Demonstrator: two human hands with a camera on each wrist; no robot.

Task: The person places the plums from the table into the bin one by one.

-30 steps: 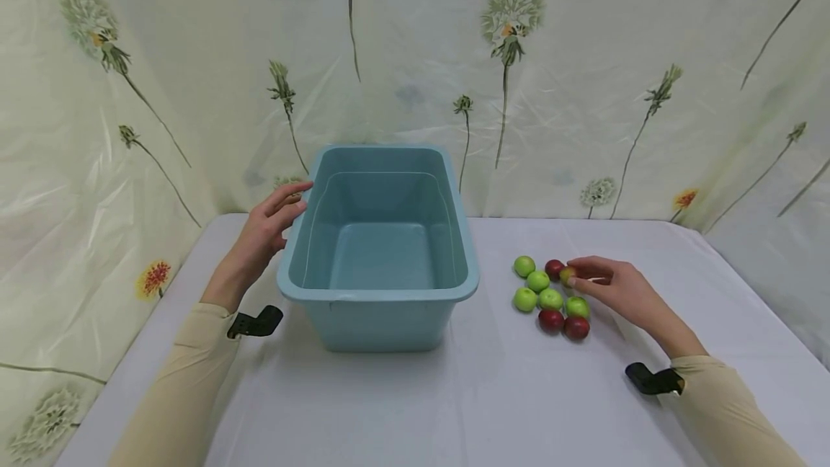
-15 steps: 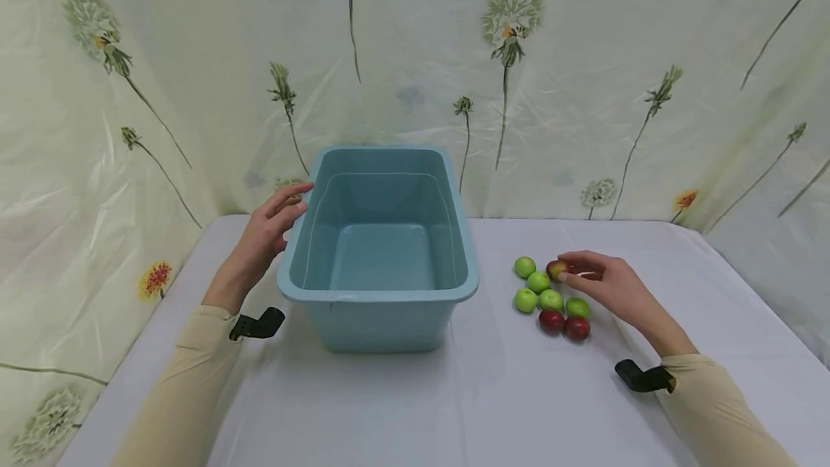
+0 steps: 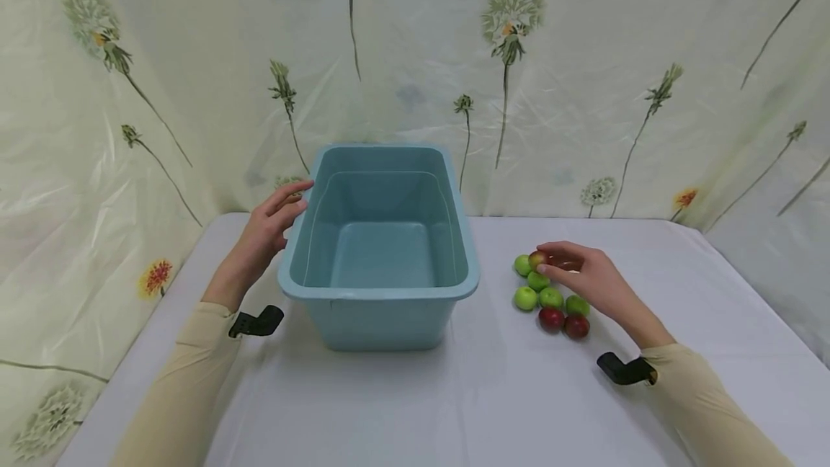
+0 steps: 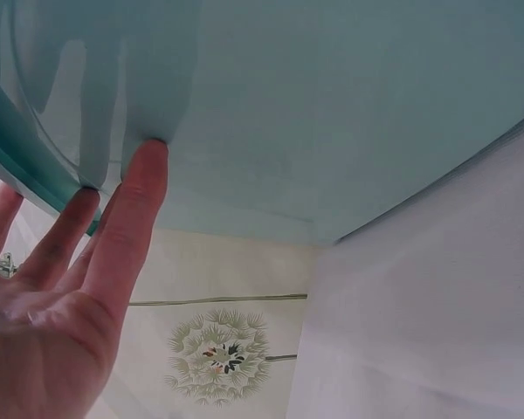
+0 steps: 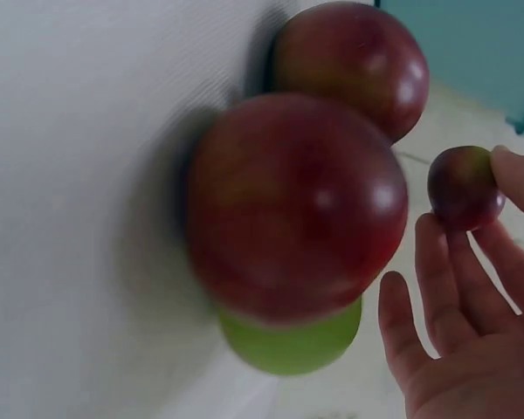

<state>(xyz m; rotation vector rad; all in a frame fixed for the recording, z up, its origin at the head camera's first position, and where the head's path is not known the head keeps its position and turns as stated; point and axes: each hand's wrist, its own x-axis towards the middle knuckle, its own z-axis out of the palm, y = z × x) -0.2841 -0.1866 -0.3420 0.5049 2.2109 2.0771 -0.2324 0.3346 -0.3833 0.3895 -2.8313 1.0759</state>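
My right hand [image 3: 593,279] pinches a small red apple [image 3: 536,259] with a yellow-green patch, between thumb and fingertips. In the right wrist view the held apple [image 5: 458,190] is away from two other red apples [image 5: 301,205] on the cloth. Several green apples [image 3: 525,299] lie in a loose group below and left of that hand, with two red apples [image 3: 551,320] at its near side. My left hand [image 3: 259,233] reaches along the left side of a blue plastic tub [image 3: 379,323]. In the left wrist view its extended fingers touch the tub's outer wall [image 4: 332,113].
The tub stands on a white-clothed table [image 3: 506,409], and its inside bottom shows bare. A dandelion-patterned plastic sheet [image 3: 402,42] hangs behind the table and along both sides. A black wrist camera [image 3: 257,321] sits on each forearm.
My right hand has moved left and slightly back with the red apple, over the group's far edge. A red apple visible there earlier is now hidden or held. The left hand stays put.
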